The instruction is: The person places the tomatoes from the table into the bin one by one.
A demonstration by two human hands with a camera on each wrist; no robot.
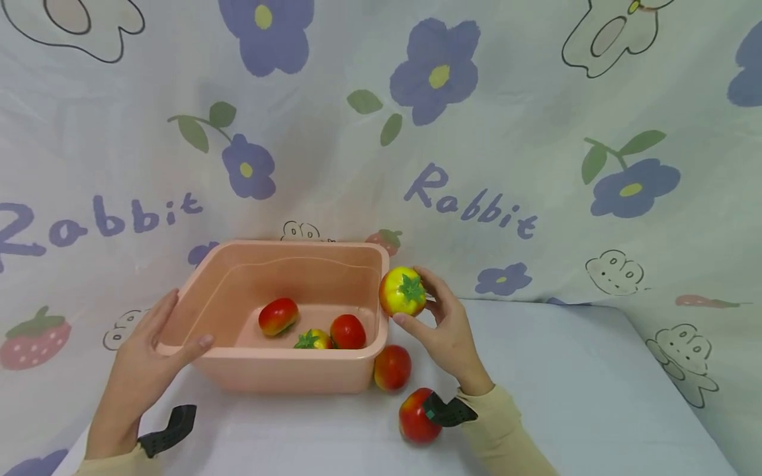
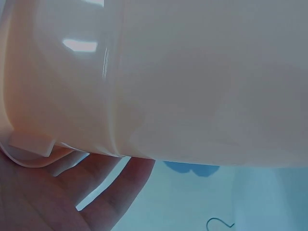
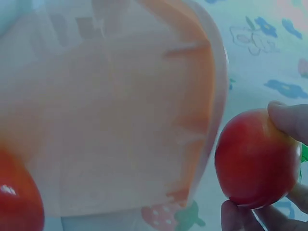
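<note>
While left hand grips bin, fingers seemingly outside, right hand pinches tomato aloft

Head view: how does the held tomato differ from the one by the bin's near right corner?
The held tomato shows yellow with green leaves, the corner tomato mostly red. The held tomato is in the right hand; the corner tomato rests on the table. Both look rounded.

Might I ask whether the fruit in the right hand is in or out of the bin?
Out: the right hand holds the fruit beside the bin's rim, outside it in the right wrist view.
</note>
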